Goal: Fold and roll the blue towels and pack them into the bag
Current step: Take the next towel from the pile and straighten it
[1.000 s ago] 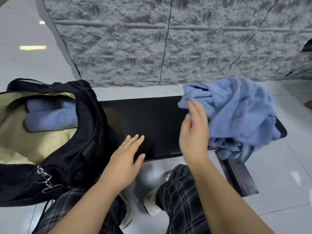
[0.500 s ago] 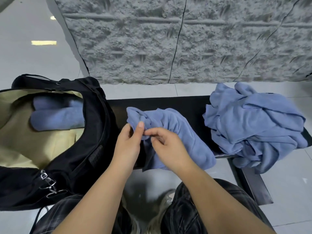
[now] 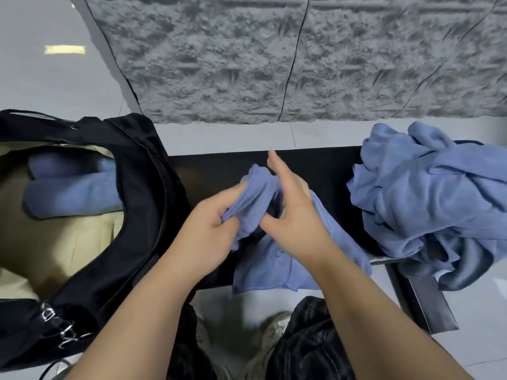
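A crumpled blue towel (image 3: 263,259) lies on the black bench (image 3: 216,171) in front of me, its lower edge hanging over the front. My left hand (image 3: 208,234) grips a bunched part of it from the left. My right hand (image 3: 295,215) holds the same towel from the right, thumb pointing up. A heap of more blue towels (image 3: 428,198) sits on the bench's right end. The open black bag (image 3: 142,193) stands at the left with rolled blue towels (image 3: 71,193) inside on its beige lining.
A grey textured wall panel (image 3: 301,58) rises behind the bench. Pale floor tiles (image 3: 49,83) surround it. My knees in dark plaid trousers (image 3: 310,341) and a shoe are below the bench edge. A metal bench leg (image 3: 422,305) shows at the right.
My right hand took one towel off the heap and brought it to the middle of the bench. Both hands now hold it and have bunched it up higher.
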### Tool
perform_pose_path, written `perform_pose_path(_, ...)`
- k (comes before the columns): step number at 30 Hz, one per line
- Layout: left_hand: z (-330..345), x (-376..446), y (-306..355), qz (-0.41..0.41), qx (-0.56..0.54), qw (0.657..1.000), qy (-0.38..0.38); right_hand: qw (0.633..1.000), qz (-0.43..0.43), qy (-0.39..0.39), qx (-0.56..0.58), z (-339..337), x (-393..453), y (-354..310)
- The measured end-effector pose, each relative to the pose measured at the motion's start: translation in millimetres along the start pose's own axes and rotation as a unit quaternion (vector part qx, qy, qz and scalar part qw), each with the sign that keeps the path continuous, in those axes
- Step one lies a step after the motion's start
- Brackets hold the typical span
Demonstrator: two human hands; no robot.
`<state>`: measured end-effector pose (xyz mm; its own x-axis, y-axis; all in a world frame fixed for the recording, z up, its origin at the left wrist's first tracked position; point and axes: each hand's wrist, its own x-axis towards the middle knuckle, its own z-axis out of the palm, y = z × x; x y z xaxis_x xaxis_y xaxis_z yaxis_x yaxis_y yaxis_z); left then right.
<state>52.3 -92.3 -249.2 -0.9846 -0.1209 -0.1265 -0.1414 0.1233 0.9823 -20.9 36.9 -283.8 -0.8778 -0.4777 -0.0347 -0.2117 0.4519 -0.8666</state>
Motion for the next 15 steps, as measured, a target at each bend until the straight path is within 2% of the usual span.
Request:
perform_pose_path(2, -3, -2, -7, 0.032, 0.039, 0.998, -0.024, 0.999, -0.009, -0.035, 0.026, -5, -3, -8)
perform_pose_path(4, -7, -3, -11, 0.06, 0.087, 0.994, -0.016, 0.997, 0.037, -0.071, 0.007, -7, -6, -18)
perform_pose_path(6, -11, -3, -14, 0.081, 0.142, 0.986, 0.027, 0.998, 0.066, -0.002, -0.011, -9, -6, -19)
perform_pose_path(9, -13, -2, -18, 0.064, 0.242, 0.967, 0.052, 0.973, 0.122, 0.181, 0.076, -22, 0, -11)
perform_pose_path(12, -8, -3, -24, -0.003, 0.305, 0.952, 0.001, 0.934, 0.184, 0.232, 0.201, -28, 4, -2)
perform_pose_path(13, -7, -2, -26, -0.028, 0.317, 0.948, 0.002, 0.916, 0.209, 0.241, 0.241, -28, 5, 1)
perform_pose_path(15, -9, 0, -29, -0.065, 0.324, 0.942, 0.048, 0.89, 0.248, 0.255, 0.285, -28, 6, 0)
